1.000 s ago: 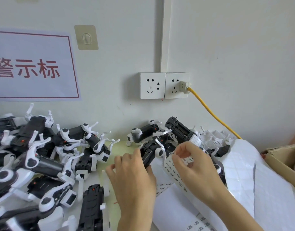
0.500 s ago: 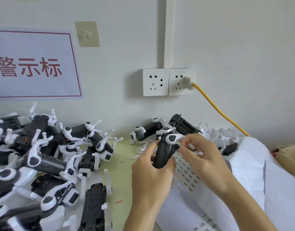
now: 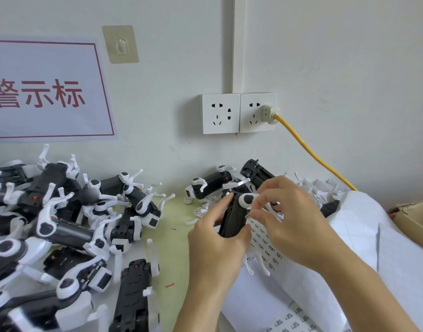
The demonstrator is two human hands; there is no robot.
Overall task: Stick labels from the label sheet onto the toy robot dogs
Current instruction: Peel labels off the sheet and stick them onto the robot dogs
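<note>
On the wall at your far left hangs a white paper sign with a red border and red characters (image 3: 45, 92), and beneath it a heap of black-and-white plastic toy robot dogs (image 3: 62, 224) lies jumbled on the pale green tabletop (image 3: 174, 255), legs pointing every way. A clear adhesive wall hook (image 3: 120, 44) sits just right of the sign. Nearer the middle, one small loose label (image 3: 174, 229) lies alone on the green surface, apart from the heap. Your left hand (image 3: 217, 250) grips the black body of a toy robot dog (image 3: 234, 219) held almost upright, thumb curled against its side and forefinger stretched up along it toward the white shoulder piece. Your right hand (image 3: 294, 224) is touching the dog's right flank, thumb and forefinger pinched together there (whether a label sits between them cannot be made out). Just under that hand, touching the dog, hangs the white label sheet printed with rows of small dark labels (image 3: 265, 245), draped over more white backing paper (image 3: 385, 248). Behind your hands, more dogs (image 3: 210, 185) lie against the wall, under a white double wall socket (image 3: 239, 113) with a yellow cable (image 3: 311, 152) plugged into it. A brown cardboard box (image 3: 416, 219) shows at the far right edge.
</note>
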